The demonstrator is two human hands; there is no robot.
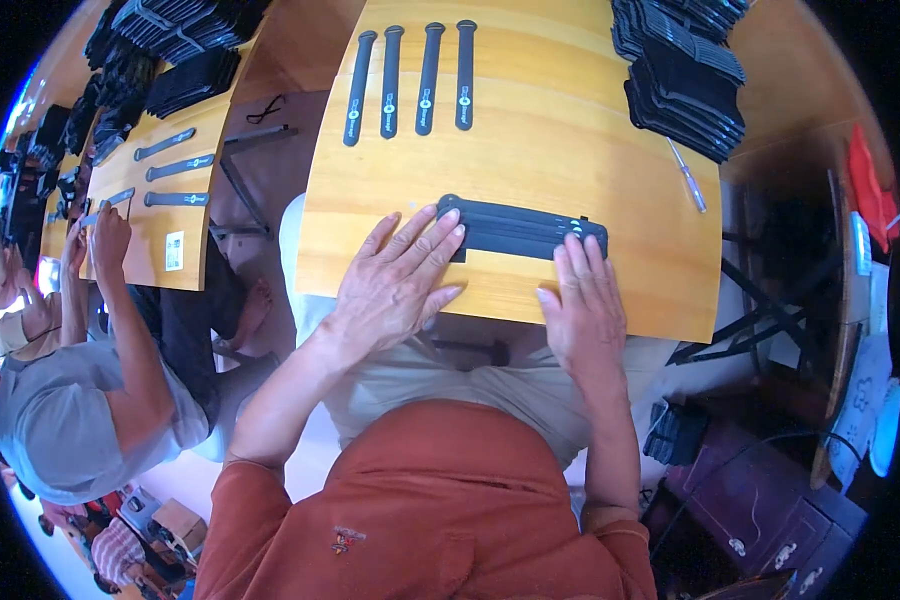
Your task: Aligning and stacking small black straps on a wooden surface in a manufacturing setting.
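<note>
A folded black fabric strip lies lengthwise near the front edge of the wooden table, with rounded ends and small white marks at its right. My left hand rests flat on its left end, fingers stretched out. On the right end press the extended fingers of my right hand, its thumb apart. Neither hand grips anything. Beyond them, several dark straps with a rounded tip and white print lie side by side in a row.
Stacks of folded black fabric pieces stand at the table's far right. A slim screwdriver-like tool lies near the right edge. To the left, a co-worker handles similar straps at another wooden table. A dark cabinet stands at lower right.
</note>
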